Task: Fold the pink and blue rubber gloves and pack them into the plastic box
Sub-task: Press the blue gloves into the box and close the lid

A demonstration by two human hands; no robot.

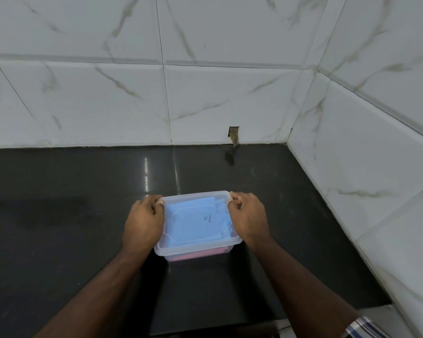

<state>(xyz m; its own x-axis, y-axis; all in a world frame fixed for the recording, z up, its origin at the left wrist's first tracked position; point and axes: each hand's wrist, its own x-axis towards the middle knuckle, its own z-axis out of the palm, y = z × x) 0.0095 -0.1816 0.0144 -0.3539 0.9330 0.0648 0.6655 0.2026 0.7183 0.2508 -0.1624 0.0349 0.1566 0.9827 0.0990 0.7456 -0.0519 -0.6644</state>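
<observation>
Both hands (144, 223) (248, 218) grip clear rect. plastic box (198, 252) w/ blue glove (193, 223).

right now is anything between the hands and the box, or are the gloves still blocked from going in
Nothing visible is in the way. The left hand and right hand grip the plastic box directly; its lid is on, with the blue glove above the pink glove inside.

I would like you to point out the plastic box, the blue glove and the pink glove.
plastic box (162, 250): head view, near left corner of its rim.
blue glove (193, 223): head view, its folded top, seen through the lid.
pink glove (193, 256): head view, edge showing through the near wall.
</observation>
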